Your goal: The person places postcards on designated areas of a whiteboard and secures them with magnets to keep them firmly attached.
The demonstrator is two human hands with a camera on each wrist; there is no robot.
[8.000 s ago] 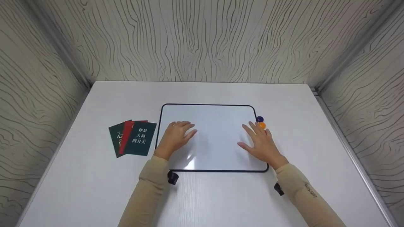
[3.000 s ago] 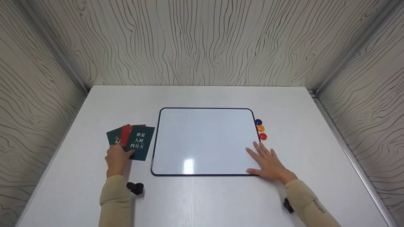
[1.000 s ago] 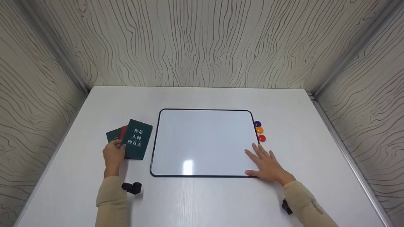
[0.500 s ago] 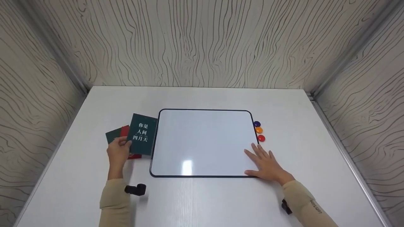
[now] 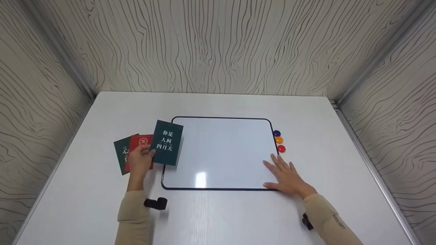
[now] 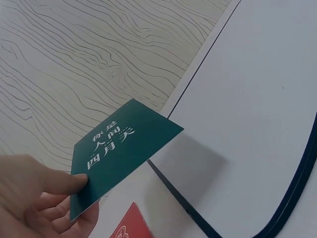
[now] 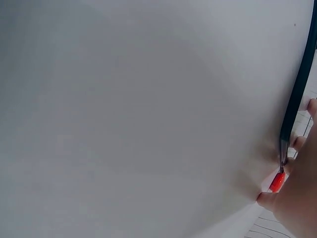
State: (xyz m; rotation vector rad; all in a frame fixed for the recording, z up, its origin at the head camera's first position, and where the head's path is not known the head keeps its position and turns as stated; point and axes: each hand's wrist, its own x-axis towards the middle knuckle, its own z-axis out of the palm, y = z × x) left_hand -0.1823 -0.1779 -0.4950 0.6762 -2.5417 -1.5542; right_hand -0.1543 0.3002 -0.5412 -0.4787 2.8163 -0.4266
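My left hand point(image 5: 140, 160) pinches a dark green card point(image 5: 167, 143) with white Chinese characters by its lower left edge. In the left wrist view the thumb lies on top of the green card point(image 6: 121, 148), which is held above the surface and casts a shadow on the whiteboard point(image 6: 257, 99). The card overlaps the left edge of the black-framed whiteboard point(image 5: 221, 153). Below the left hand lie a red card point(image 5: 139, 140) and another green card point(image 5: 121, 149), overlapping. My right hand point(image 5: 287, 178) rests with spread fingers on the board's lower right corner.
Three round magnets, blue point(image 5: 277, 133), orange point(image 5: 279, 140) and red point(image 5: 281, 148), sit along the board's right edge. Everything stands on a white table point(image 5: 218, 217), with wood-patterned panels point(image 5: 211, 47) behind and at both sides.
The left hand reached the fanned cards, picked the top green card off and carried it right over the board's left edge, uncovering the red card. The right hand shifted down to the lower right corner.
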